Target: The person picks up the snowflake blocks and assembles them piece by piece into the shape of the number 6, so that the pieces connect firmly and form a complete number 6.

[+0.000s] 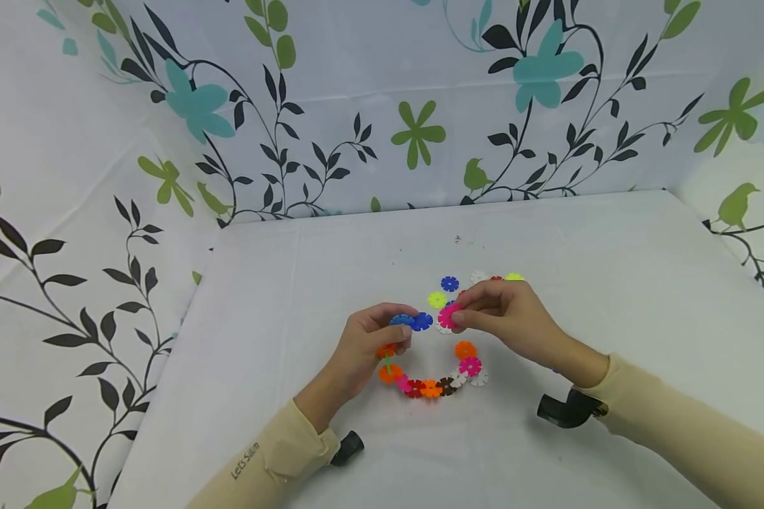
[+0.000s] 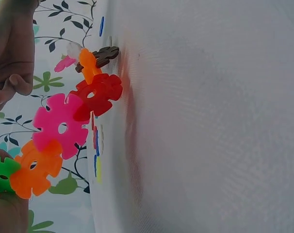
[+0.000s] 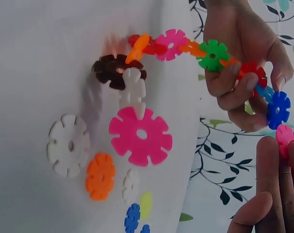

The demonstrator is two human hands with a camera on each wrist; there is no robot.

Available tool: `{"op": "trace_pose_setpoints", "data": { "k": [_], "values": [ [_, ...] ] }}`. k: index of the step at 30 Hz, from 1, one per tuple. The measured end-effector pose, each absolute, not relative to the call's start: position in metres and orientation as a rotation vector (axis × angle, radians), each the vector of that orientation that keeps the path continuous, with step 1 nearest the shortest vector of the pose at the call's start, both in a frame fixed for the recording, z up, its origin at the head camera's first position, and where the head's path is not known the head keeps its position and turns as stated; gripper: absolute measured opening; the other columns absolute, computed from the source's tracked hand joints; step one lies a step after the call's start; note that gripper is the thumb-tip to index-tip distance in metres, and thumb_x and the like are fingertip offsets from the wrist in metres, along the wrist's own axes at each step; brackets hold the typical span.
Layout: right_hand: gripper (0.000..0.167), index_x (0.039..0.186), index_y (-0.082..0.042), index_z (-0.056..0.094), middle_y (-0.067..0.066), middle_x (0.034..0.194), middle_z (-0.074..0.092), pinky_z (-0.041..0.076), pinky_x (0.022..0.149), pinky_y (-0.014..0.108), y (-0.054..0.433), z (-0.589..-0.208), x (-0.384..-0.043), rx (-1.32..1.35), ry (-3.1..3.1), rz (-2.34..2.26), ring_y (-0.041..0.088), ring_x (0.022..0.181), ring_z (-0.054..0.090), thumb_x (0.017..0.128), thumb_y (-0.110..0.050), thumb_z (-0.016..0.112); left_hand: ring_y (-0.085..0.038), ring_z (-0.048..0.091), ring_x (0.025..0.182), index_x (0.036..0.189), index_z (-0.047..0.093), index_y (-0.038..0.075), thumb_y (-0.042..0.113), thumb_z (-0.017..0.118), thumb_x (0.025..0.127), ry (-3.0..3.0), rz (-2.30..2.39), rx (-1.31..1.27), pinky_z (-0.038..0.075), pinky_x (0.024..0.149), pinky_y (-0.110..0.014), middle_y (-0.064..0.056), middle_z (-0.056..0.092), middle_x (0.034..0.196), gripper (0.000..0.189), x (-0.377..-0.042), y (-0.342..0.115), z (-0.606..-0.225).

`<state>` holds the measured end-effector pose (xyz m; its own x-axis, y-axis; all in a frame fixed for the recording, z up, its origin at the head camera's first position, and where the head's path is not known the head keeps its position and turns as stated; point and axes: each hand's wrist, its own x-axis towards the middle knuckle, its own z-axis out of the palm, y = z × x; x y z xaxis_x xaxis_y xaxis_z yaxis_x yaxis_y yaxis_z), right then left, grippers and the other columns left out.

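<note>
My left hand [image 1: 364, 341] grips one end of a chain of interlocking flower-shaped plastic discs, where a blue disc [image 3: 279, 110] sticks out past the fingertips. From there the chain curves down to the table through a green disc [image 3: 213, 56], a red disc [image 2: 99, 94] and a brown disc [image 3: 119, 71], ending near a pink disc [image 3: 140, 136]. Between thumb and fingers, my right hand [image 1: 509, 316] pinches a separate pink disc [image 1: 448, 317]. Its edge is very close to the blue disc; whether their slots meet I cannot tell.
Loose discs, among them a blue one [image 1: 449, 283] and a yellow one [image 1: 437, 300], lie on the white table [image 1: 331, 268] beyond the hands. An orange disc [image 3: 100, 176] and a white disc [image 3: 68, 145] lie by the chain's far end. Patterned cloth [image 1: 356, 92] hangs behind.
</note>
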<state>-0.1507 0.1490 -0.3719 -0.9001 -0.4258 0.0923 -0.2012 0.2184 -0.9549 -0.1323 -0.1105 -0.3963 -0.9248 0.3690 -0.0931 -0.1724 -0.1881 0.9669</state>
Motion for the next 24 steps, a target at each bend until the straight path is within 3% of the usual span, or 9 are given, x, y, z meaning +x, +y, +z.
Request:
{"op": "trace_pose_setpoints", "data": {
  "k": [7,16,24],
  "values": [
    [0.018,0.108,-0.008,0.072,0.004,0.093,0.076,0.058,0.085,0.033,0.143,-0.372,-0.147,-0.575,2.270,-1.781,0.024,0.087,0.075,0.092,-0.015,0.076,-0.021,0.057,0.076,0.115,0.068,-0.002,0.008,0.065,0.095,1.710,2.167,0.245,0.052,0.072,-0.026,-0.005,0.065,0.084,0.023,-0.132,-0.111,-0.396],
    [0.020,0.108,-0.004,0.070,0.008,0.092,0.076,0.058,0.084,0.034,0.137,-0.371,-0.145,-0.526,2.234,-1.814,0.025,0.088,0.075,0.093,-0.016,0.076,-0.021,0.058,0.076,0.116,0.064,-0.004,0.009,0.061,0.097,1.716,2.151,0.282,0.051,0.071,-0.026,-0.005,0.065,0.082,0.024,-0.132,-0.109,-0.394],
    [0.020,0.104,-0.002,0.068,0.009,0.091,0.076,0.058,0.084,0.032,0.134,-0.373,-0.144,-0.511,2.230,-1.843,0.025,0.086,0.075,0.093,-0.016,0.076,-0.016,0.057,0.069,0.122,0.065,-0.003,0.016,0.060,0.101,1.730,2.125,0.300,0.052,0.070,-0.027,-0.008,0.071,0.097,0.028,-0.133,-0.107,-0.395]
  ]
}}
